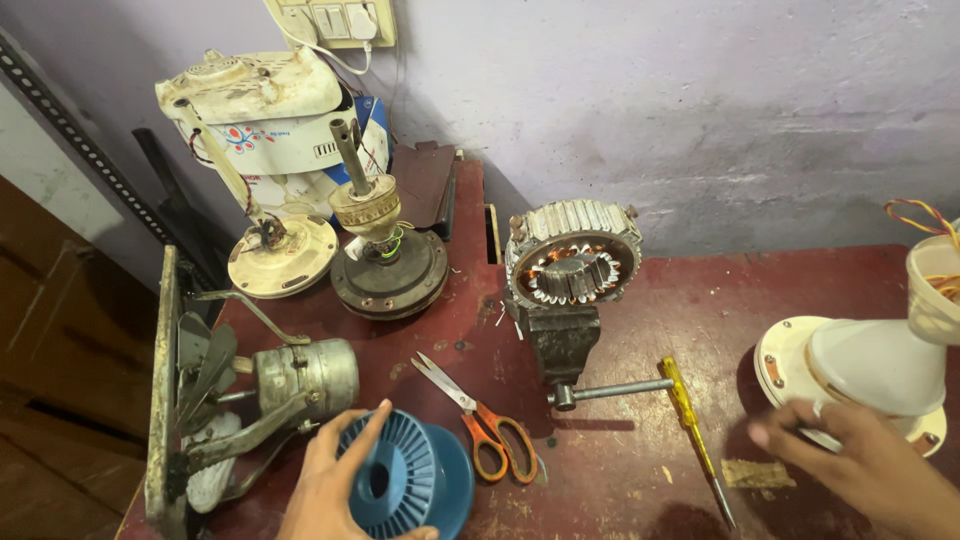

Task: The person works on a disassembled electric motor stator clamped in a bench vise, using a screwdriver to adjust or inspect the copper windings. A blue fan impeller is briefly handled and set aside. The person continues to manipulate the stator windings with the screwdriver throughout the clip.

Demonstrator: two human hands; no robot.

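Observation:
My left hand (335,490) is wrapped around a blue ribbed plastic spool (405,478) at the table's front edge. My right hand (860,455) reaches to the right, fingers spread, touching the round base of a white fan stand (880,365) with loose coloured wires at its top. A motor stator (573,265) with copper windings sits clamped in a small bench vise (565,340) at the middle. Orange-handled scissors (485,425) lie open just right of the spool. A yellow-handled screwdriver (690,420) lies between the vise handle and my right hand.
The table (720,300) is dark red. At the left stands an exhaust fan with a metal motor (300,375) in a frame. Behind it are two ceiling fan motors (385,255) and a white fan housing (260,100). A wall switchboard (335,20) hangs above.

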